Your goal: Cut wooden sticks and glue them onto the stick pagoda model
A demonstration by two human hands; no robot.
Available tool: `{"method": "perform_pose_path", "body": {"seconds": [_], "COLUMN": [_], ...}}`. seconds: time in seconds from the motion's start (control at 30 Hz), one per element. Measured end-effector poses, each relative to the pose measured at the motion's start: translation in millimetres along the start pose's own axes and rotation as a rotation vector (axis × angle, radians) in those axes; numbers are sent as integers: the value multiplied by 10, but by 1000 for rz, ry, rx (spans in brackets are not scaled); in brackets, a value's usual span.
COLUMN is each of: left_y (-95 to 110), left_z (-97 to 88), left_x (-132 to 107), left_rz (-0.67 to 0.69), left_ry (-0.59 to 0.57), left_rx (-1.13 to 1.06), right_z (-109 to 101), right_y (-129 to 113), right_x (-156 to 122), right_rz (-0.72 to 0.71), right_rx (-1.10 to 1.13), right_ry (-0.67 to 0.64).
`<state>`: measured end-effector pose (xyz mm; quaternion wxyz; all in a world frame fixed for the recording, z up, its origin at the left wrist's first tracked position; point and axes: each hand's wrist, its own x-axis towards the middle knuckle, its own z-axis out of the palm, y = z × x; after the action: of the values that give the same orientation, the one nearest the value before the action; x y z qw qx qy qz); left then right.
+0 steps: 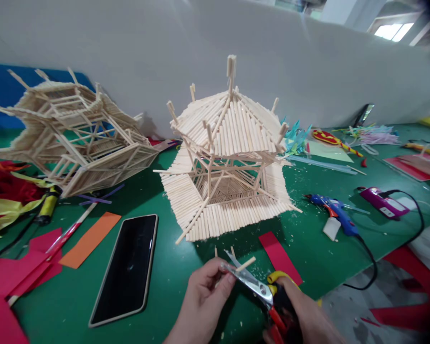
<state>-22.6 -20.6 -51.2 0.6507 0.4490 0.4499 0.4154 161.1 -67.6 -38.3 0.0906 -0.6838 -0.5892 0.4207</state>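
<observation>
At the front of the green table, my left hand (208,298) pinches a short pale wooden stick (246,263) between thumb and fingertips. Closed round the yellow, black and red handles of a pair of scissors (260,288) is my right hand (301,306). The blades point up and left, lying across the stick beside my left fingertips. Two short stick ends (232,250) show just beyond my left fingers. Behind both hands stands a two-tiered pavilion model (229,191) built of wooden sticks, upright on the table.
A second stick model (89,138) leans tilted at the left. Nearer lie a black phone (127,267), an orange paper strip (91,241) and a red strip (279,258). At right are a blue glue gun (331,210) and a purple power strip (383,203). Another person's hand (421,165) rests far right.
</observation>
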Motion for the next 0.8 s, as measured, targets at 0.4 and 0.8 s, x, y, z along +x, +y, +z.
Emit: {"method": "perform_pose_path", "body": {"seconds": [0.4,0.8], "left_y": [-56,0], "left_z": [-40,-19], "left_x": [26,26], "left_rz": [-225,-141], "left_ry": [-207,-138], "left_rx": [-270,-140], "right_z": [34,11], "right_y": [62,14], "right_x": [10,-3], "right_rz": [43,-6], "right_rx": [-80,-109], "right_ry": [9,35]}}
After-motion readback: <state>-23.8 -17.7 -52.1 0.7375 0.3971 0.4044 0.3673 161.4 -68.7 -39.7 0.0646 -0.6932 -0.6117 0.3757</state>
